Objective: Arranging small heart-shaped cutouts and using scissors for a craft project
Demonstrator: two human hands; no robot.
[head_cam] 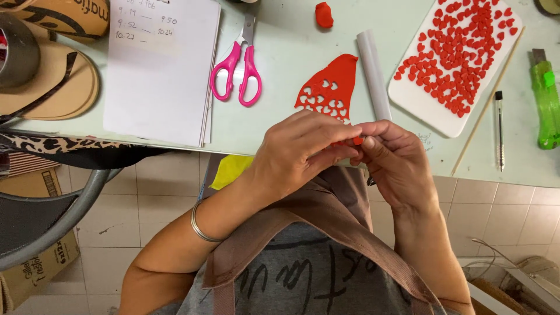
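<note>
My left hand and my right hand meet at the table's near edge, fingertips pinched together on a small red clay piece. What else the fingers hold is hidden. Just beyond them lies a flat red clay sheet punched with heart-shaped holes. A grey roller tube lies beside the sheet. A white board at the upper right carries several small red clay hearts.
Pink scissors and a white paper pad lie to the left. A red clay lump sits at the far edge. A wooden stick, a pen and a green utility knife lie right. Sandals rest far left.
</note>
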